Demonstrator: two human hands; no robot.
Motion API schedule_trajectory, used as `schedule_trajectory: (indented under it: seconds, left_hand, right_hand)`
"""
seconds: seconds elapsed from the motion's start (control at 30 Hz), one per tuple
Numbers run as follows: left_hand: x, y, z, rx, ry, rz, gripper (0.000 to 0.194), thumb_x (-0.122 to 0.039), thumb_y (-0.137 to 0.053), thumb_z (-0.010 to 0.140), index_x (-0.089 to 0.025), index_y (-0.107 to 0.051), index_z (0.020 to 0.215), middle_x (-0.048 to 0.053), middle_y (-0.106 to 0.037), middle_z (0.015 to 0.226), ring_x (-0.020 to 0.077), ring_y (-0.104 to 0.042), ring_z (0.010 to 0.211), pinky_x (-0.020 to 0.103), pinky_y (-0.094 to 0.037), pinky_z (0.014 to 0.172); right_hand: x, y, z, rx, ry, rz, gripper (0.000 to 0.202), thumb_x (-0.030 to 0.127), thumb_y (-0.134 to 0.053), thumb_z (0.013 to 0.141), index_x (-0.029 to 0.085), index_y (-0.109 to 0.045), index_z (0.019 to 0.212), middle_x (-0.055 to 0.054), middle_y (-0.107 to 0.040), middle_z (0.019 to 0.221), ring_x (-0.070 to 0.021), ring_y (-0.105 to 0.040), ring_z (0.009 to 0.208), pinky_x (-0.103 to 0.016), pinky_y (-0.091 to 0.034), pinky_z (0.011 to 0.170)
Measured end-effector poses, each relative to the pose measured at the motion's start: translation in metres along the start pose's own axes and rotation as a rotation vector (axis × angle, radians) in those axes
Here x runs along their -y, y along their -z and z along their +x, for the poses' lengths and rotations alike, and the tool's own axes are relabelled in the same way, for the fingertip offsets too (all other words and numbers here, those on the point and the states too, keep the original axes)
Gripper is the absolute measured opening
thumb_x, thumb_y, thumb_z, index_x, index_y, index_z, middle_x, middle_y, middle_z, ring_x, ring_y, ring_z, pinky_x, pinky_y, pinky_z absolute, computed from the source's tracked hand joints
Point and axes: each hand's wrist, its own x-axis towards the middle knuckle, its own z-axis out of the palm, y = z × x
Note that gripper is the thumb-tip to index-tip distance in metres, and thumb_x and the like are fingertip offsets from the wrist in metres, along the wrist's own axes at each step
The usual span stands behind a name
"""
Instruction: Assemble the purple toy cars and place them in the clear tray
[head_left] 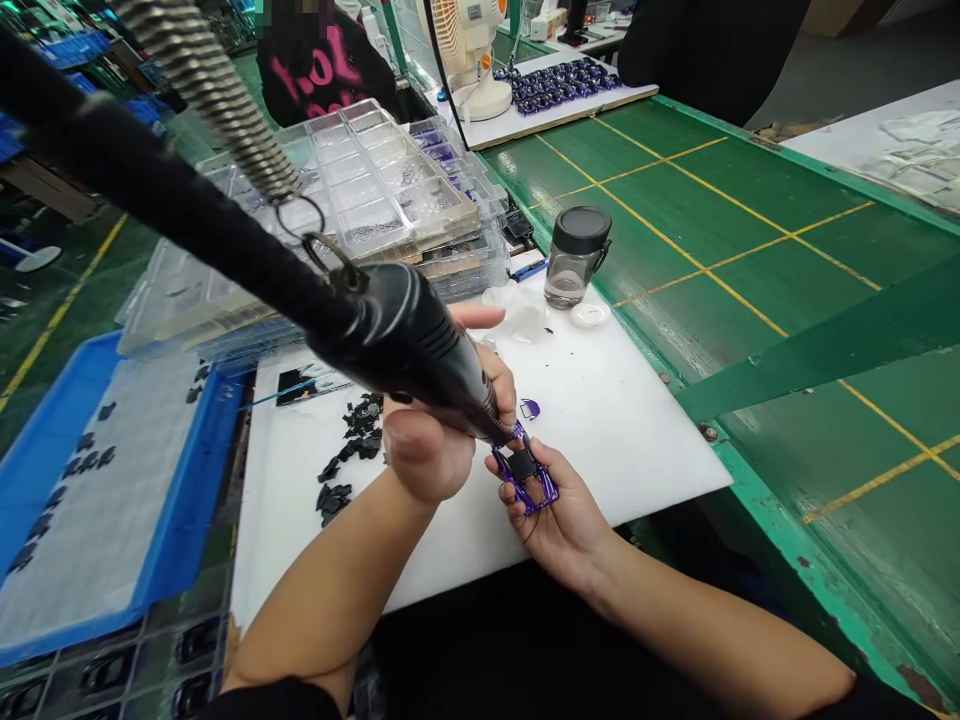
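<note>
My left hand (442,440) is wrapped round a black electric screwdriver (420,340), which hangs from a coiled spring and points down to the right. Its tip meets the upper end of a purple frame-like part (541,492) with a black piece in its middle. That purple part is held between the thumb and fingers of my right hand (559,510), above the white board (637,440). Just beyond it lies a small purple piece (530,409). Black small parts (363,415) are heaped on the board left of my left hand.
A lidded cup (577,255) and a white round object (590,315) stand at the board's back. Clear compartment boxes (337,190) are stacked behind left. A blue tray (161,560) lies left, a fan (480,70) behind, a green conveyor (675,215) right. A person (322,65) is far back.
</note>
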Motion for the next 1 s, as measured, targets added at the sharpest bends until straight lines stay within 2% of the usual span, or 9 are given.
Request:
schedule_trajectory:
  seconds: [0.17, 0.3, 0.47, 0.57, 0.73, 0.83, 1.0]
  left_hand:
    - [0.0010, 0.0010, -0.0019, 0.004, -0.011, 0.041, 0.081, -0.087, -0.053, 0.079, -0.012, -0.060, 0.108, 0.002, -0.054, 0.059, 0.0177, -0.052, 0.042, 0.025, -0.040, 0.035]
    - [0.0024, 0.0028, -0.0033, -0.008, -0.009, 0.018, 0.070, -0.083, -0.058, 0.080, -0.015, -0.060, 0.096, 0.000, -0.053, 0.061, 0.0171, -0.054, 0.044, 0.025, -0.043, 0.036]
    - [0.0025, 0.0025, -0.0031, -0.014, 0.007, 0.007, 0.068, -0.082, -0.060, 0.079, -0.015, -0.058, 0.091, 0.000, -0.052, 0.061, 0.0170, -0.053, 0.046, 0.027, -0.046, 0.039]
    - [0.0027, 0.0029, -0.0033, -0.001, -0.004, 0.015, 0.068, -0.082, -0.059, 0.081, -0.015, -0.058, 0.094, 0.001, -0.052, 0.061, 0.0172, -0.053, 0.045, 0.027, -0.045, 0.040]
    - [0.0039, 0.0051, -0.0049, 0.019, 0.005, 0.045, 0.077, -0.082, -0.058, 0.081, -0.012, -0.057, 0.112, 0.002, -0.055, 0.063, 0.0179, -0.053, 0.045, 0.026, -0.043, 0.040]
    - [0.0053, 0.0070, -0.0055, 0.035, 0.004, 0.041, 0.075, -0.078, -0.061, 0.083, -0.013, -0.054, 0.120, 0.002, -0.055, 0.064, 0.0170, -0.051, 0.046, 0.027, -0.043, 0.041]
    - [0.0066, 0.0089, -0.0054, 0.058, -0.007, 0.024, 0.062, -0.070, -0.067, 0.084, -0.015, -0.057, 0.111, 0.002, -0.056, 0.064, 0.0165, -0.052, 0.048, 0.026, -0.044, 0.045]
  right_hand:
    - [-0.0005, 0.0002, 0.0009, 0.003, 0.006, -0.005, 0.022, 0.032, -0.061, 0.090, 0.016, -0.060, 0.106, -0.011, -0.070, 0.094, -0.0100, -0.060, 0.055, -0.015, -0.050, 0.046]
    - [-0.0007, 0.0004, 0.0021, -0.003, 0.009, -0.006, 0.023, 0.033, -0.062, 0.089, 0.017, -0.060, 0.105, -0.011, -0.070, 0.094, -0.0100, -0.060, 0.055, -0.015, -0.050, 0.046]
    - [-0.0010, 0.0001, 0.0012, -0.003, 0.004, -0.002, 0.023, 0.032, -0.062, 0.089, 0.017, -0.059, 0.105, -0.011, -0.070, 0.094, -0.0101, -0.061, 0.056, -0.015, -0.049, 0.046]
    - [-0.0012, 0.0004, 0.0009, 0.007, 0.011, -0.003, 0.022, 0.032, -0.062, 0.089, 0.017, -0.059, 0.105, -0.011, -0.070, 0.094, -0.0101, -0.061, 0.056, -0.015, -0.050, 0.046]
    - [-0.0012, 0.0004, 0.0017, -0.003, 0.010, -0.009, 0.024, 0.033, -0.062, 0.089, 0.017, -0.059, 0.107, -0.011, -0.070, 0.093, -0.0102, -0.061, 0.055, -0.015, -0.049, 0.046]
    - [-0.0013, 0.0001, 0.0020, -0.003, 0.016, -0.019, 0.027, 0.034, -0.062, 0.089, 0.016, -0.059, 0.110, -0.011, -0.070, 0.094, -0.0102, -0.061, 0.056, -0.015, -0.050, 0.046]
    - [-0.0020, 0.0006, 0.0008, 0.015, 0.020, -0.024, 0.028, 0.034, -0.062, 0.090, 0.016, -0.059, 0.111, -0.011, -0.070, 0.092, -0.0098, -0.061, 0.056, -0.015, -0.050, 0.046]
